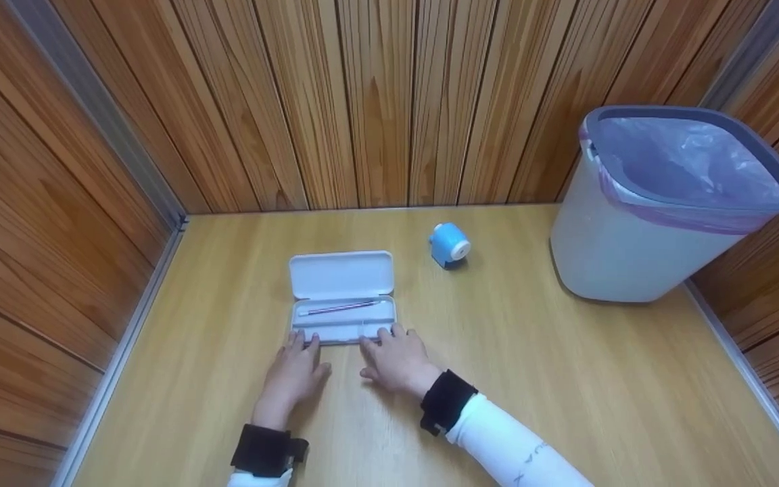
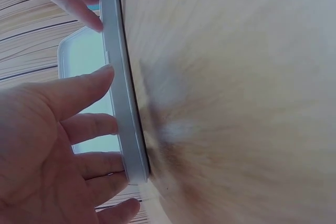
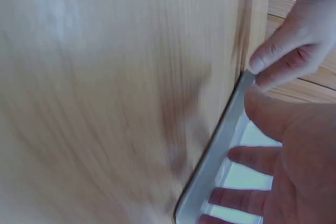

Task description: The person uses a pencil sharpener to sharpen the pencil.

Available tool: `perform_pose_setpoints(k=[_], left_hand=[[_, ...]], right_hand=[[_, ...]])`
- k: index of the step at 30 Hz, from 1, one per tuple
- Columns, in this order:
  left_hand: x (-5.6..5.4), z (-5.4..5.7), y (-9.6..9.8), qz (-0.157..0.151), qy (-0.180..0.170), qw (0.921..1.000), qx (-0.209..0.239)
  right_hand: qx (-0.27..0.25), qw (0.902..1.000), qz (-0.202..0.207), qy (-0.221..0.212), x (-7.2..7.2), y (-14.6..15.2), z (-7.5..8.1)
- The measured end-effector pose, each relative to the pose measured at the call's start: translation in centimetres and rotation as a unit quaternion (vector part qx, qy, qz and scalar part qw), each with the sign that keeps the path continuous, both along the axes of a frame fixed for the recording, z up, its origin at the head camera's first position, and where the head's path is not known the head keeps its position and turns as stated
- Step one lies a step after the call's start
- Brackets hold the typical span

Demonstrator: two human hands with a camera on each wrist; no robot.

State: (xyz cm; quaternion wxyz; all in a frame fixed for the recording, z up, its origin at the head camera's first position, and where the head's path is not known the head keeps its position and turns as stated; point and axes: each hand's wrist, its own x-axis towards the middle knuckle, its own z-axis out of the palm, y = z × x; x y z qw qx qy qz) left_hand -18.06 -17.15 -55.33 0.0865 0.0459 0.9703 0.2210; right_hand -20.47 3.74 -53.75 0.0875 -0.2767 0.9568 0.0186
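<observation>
A white pencil case lies on the table with its lid raised toward the back wall. Inside, a slim purplish pencil rests in the rear compartment. My left hand touches the front left corner of the case with its fingertips. At the front right corner, the fingers of my right hand rest on the rim. Both wrist views show the fingers fairly straight against the front wall of the case, not wrapped round it.
Behind the case to the right stands a small blue pencil sharpener with a white round part. A lined waste bin occupies the right rear of the table. Wood-panelled walls enclose the back and both sides.
</observation>
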Motion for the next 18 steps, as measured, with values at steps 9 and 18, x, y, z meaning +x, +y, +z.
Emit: perform_pose_setpoints(k=[9,18], left_hand=[[-0.6,0.2,0.4,-0.013,0.027,0.9995,-0.015],[-2.2,0.3,0.3,-0.047,0.058,0.9971,-0.015]], right_hand=[[-0.128,0.9904,0.007,-0.054,-2.3,3.4,1.8],[-0.165,0.9834,-0.013,0.073,-7.5,7.0,3.7]])
